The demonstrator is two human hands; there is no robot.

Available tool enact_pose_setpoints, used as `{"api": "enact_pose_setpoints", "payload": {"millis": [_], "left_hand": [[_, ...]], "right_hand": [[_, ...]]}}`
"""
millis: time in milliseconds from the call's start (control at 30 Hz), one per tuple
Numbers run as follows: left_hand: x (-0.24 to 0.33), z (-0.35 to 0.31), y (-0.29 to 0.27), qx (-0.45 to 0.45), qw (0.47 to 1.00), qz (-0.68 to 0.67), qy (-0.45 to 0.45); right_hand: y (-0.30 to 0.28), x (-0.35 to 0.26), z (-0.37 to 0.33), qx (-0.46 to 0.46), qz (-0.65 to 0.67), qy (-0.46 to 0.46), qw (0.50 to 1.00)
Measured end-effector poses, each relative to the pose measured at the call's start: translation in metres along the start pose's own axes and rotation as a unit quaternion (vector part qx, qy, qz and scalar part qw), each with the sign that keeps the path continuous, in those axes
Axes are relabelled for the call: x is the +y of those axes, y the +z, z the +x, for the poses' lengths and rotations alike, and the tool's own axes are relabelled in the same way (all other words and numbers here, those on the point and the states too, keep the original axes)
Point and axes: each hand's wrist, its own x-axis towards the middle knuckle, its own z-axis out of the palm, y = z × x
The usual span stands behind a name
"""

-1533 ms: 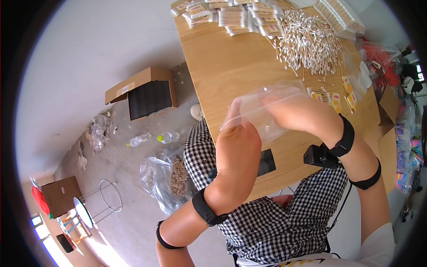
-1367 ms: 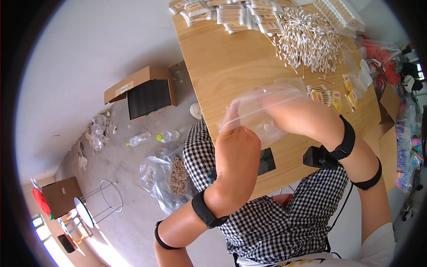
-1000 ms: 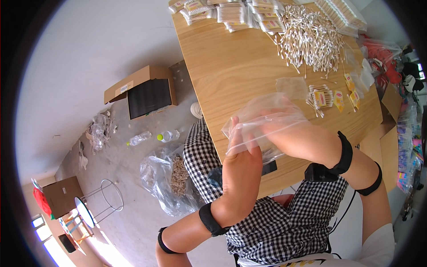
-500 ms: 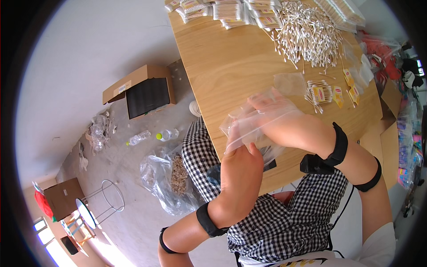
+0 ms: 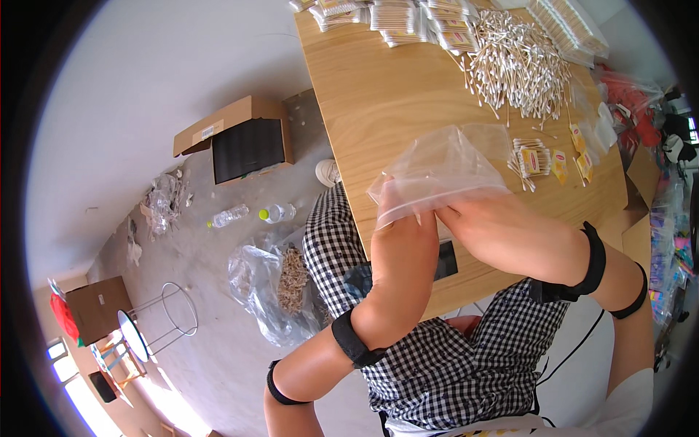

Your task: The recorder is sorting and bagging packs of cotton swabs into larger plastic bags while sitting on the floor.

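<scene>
A clear plastic zip bag [image 5: 455, 156] stands puffed up over the table edge, its mouth toward me. My left hand [image 5: 406, 237] is at the left side of the mouth and has hold of the bag, its fingertips showing blurred through the plastic. My right hand [image 5: 477, 207] reaches in at the right side, close to the left; film and glare hide its fingers. Just right of the bag lies a small bundle of cotton swabs [image 5: 530, 159] with a yellow-and-white label card. More yellow cards [image 5: 559, 166] lie beside it.
A large heap of loose cotton swabs [image 5: 520, 69] covers the far right of the wooden table [image 5: 364, 95]. Packed swab bags [image 5: 397, 22] line the far edge. On the floor at left are an opened carton [image 5: 247, 138], plastic bottles [image 5: 278, 213] and a bag of swab-like sticks [image 5: 273, 291].
The zip bag has puffed up and widened. My right hand has shifted lower, its wrist nearer the left hand, and its fingers no longer show. The whole view has shifted slightly.
</scene>
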Motion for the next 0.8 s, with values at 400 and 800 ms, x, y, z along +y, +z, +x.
{"api": "enact_pose_setpoints", "payload": {"millis": [400,800], "left_hand": [[0.0,0.025,-0.015,-0.235,0.968,0.086,-0.009],[-0.025,0.002,-0.022,0.132,0.905,-0.385,0.122]], "right_hand": [[-0.002,0.011,0.009,-0.093,-0.125,-0.005,0.988],[-0.015,0.022,0.018,-0.073,-0.033,0.031,0.996]]}}
